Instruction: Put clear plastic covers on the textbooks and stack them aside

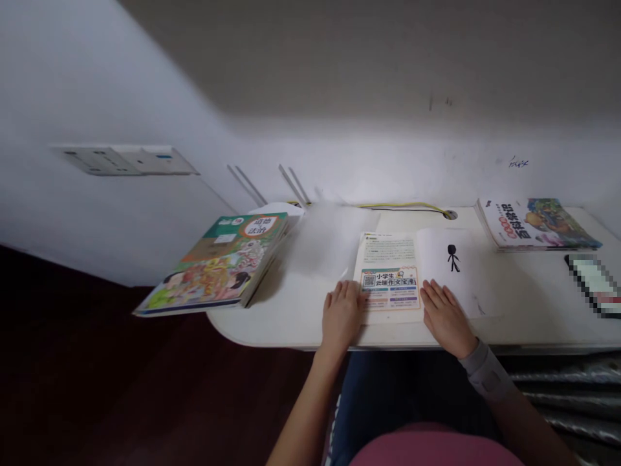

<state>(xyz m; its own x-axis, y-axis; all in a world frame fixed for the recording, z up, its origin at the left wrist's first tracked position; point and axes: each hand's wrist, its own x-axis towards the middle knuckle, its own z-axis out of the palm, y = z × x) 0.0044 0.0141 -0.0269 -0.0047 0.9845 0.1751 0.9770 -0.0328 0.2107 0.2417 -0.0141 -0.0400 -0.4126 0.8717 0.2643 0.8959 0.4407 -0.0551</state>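
Note:
An open booklet (pixel 388 278) lies on the white desk (pixel 533 317), its left page printed with Chinese text and a QR code. A black stick figure (pixel 453 257) is drawn on its blank right page. My left hand (pixel 342 317) rests flat, with the fingertips on the lower left edge of the booklet. My right hand (pixel 446 317) lies flat on the lower right page, fingers slightly spread, and a grey wrist brace (pixel 486 372) wraps that wrist. Neither hand holds anything.
A thick stack of textbooks (pixel 213 262) overhangs the desk's left end. A colourful book (pixel 536 224) lies at the back right, with a pixelated phone (pixel 594 283) near the right edge. A yellow cable (pixel 402 206) runs along the wall, which bears a socket panel (pixel 123 160).

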